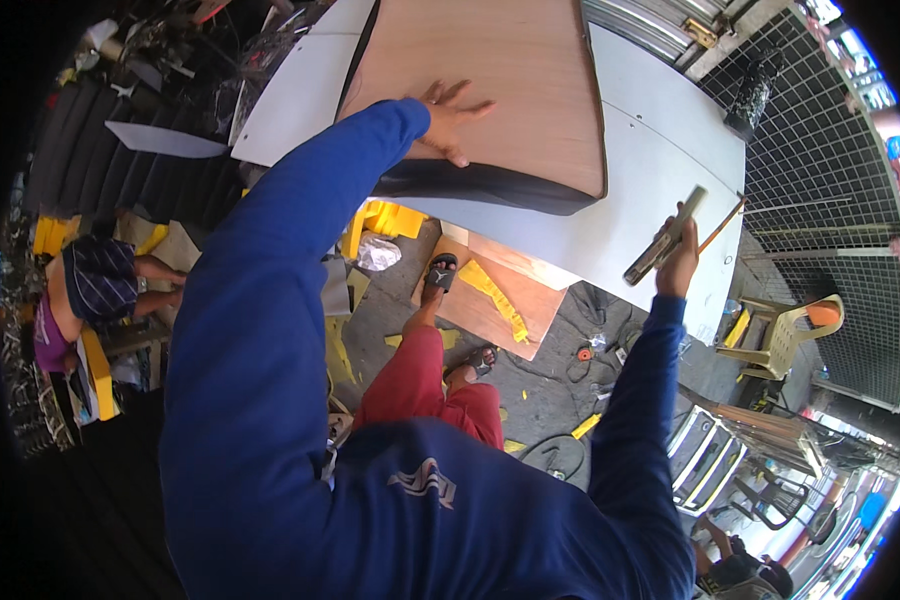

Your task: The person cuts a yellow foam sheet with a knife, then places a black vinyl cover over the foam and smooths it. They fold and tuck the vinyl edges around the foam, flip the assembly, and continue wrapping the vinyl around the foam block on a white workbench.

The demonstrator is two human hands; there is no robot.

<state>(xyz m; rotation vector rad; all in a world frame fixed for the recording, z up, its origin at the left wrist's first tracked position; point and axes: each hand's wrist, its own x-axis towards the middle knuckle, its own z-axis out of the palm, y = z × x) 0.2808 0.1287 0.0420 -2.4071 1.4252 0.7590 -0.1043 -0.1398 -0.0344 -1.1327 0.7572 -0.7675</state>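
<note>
A plywood panel (pixel 490 75) with black covering (pixel 490 185) wrapped along its near edge lies on a white table. My left hand (pixel 453 120) rests on the plywood near that edge, fingers spread, holding nothing. To the right, my right hand (pixel 680 255) is raised with its fingers wrapped round a grey metal staple gun (pixel 667 237). The tool is tilted and apart from the panel. A thin orange hose-like strip (pixel 722 224) shows beside this hand; whether it joins the tool I cannot tell.
The white tabletop (pixel 660 150) reaches beyond the panel on both sides. Below lie a plywood sheet (pixel 535 315) with a yellow scrap (pixel 495 300), and cables (pixel 560 445). A beige plastic chair (pixel 770 335) stands right, near wire mesh. Another person (pixel 95 290) is at far left.
</note>
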